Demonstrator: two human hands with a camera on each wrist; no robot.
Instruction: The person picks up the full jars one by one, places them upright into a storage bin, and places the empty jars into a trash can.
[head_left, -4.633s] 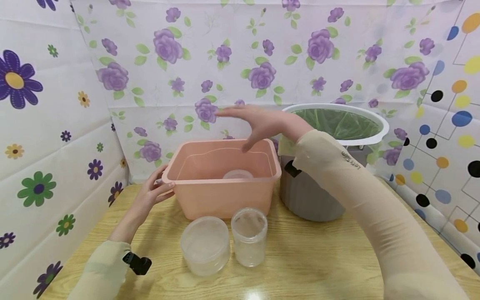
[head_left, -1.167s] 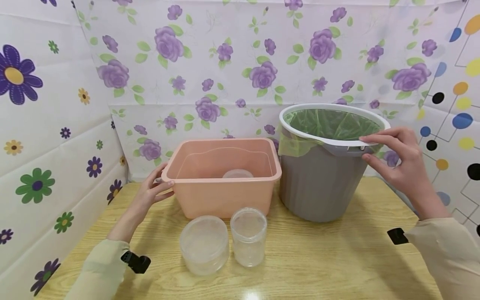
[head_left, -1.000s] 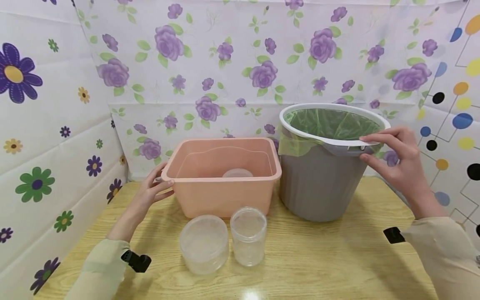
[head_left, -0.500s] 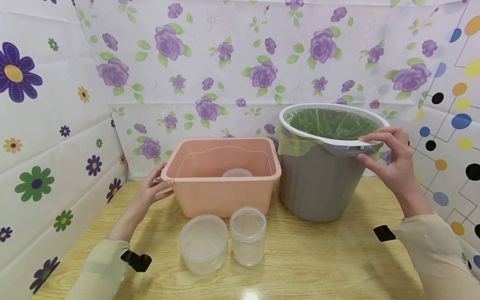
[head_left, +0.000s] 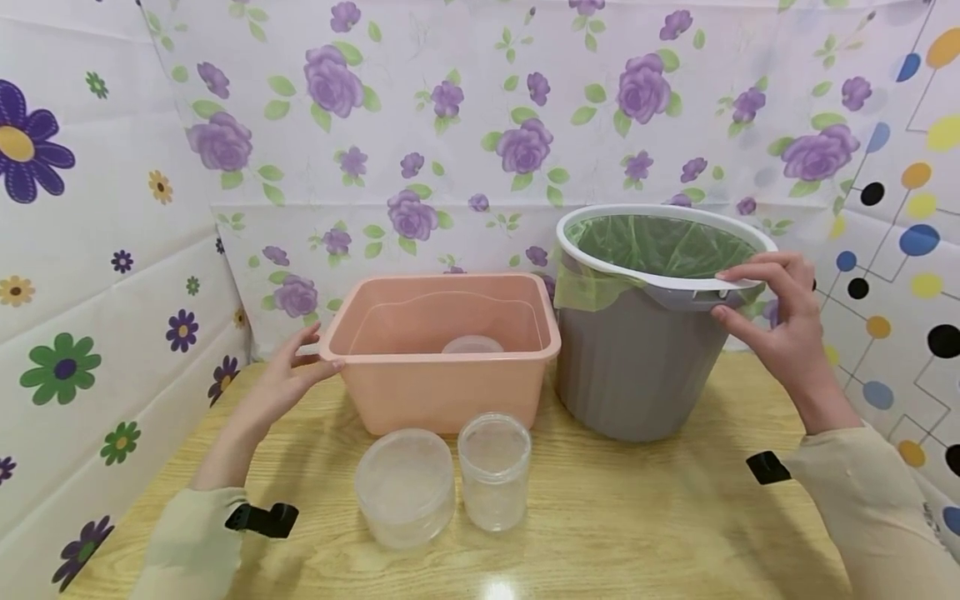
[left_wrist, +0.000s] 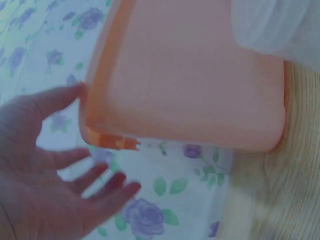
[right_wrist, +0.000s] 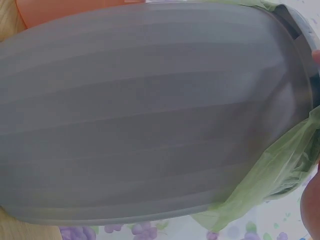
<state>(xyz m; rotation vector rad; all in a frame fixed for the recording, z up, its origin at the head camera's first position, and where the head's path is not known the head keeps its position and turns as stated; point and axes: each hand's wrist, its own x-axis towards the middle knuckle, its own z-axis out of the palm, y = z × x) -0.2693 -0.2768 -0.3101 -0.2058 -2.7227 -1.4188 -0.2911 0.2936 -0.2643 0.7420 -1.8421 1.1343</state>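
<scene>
At the left corner of a peach plastic tub point(head_left: 442, 392), my left hand point(head_left: 277, 383) has its thumb touching the rim. Its other fingers are spread apart from the tub in the left wrist view. On the right stands a grey trash can point(head_left: 637, 358) with a white rim and a green bag point(head_left: 667, 246) lining it. My right hand point(head_left: 783, 325) grips that rim at the front right, fingers on top and thumb below. A clear round lid or container point(head_left: 472, 344) lies inside the tub, mostly hidden by its front wall.
In front of the tub stand a wide clear round container point(head_left: 407, 487) and a taller clear jar point(head_left: 496, 473), side by side on the wooden table point(head_left: 637, 517). Flower-patterned sheets point(head_left: 450, 100) hang behind and to the left. A dotted sheet point(head_left: 900, 358) hangs on the right.
My right hand went from above the tub to the trash can's rim and stays there. My left hand's fingers have just come away from the tub's corner. Tub and can stand still.
</scene>
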